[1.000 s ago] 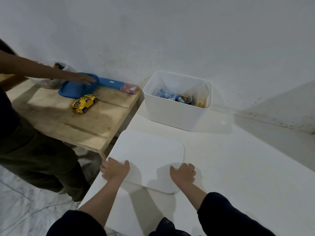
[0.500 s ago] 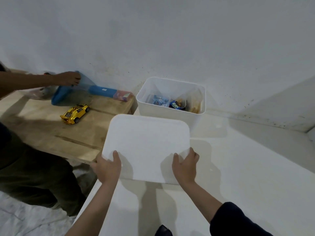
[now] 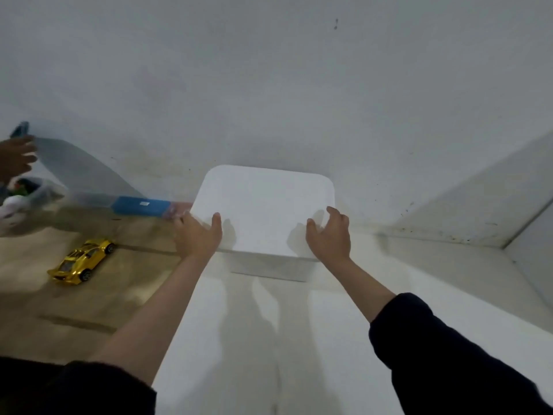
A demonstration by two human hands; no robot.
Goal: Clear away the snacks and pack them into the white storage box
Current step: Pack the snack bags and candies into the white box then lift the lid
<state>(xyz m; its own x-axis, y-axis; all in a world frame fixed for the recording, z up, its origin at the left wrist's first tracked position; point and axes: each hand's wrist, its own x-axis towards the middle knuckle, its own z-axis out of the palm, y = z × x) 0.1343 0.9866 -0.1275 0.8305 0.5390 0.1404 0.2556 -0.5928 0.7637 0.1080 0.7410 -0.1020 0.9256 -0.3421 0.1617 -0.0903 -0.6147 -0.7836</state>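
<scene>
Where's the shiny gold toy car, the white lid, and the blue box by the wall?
gold toy car [image 3: 81, 260], head view, on its roof.
white lid [image 3: 264, 206], head view, middle of its top.
blue box [image 3: 140, 206], head view, on its long side.

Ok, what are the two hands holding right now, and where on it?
The white lid, over the storage box. The left hand grips its near-left corner; the right hand is at its near-right corner, fingers loosely curled.
</scene>
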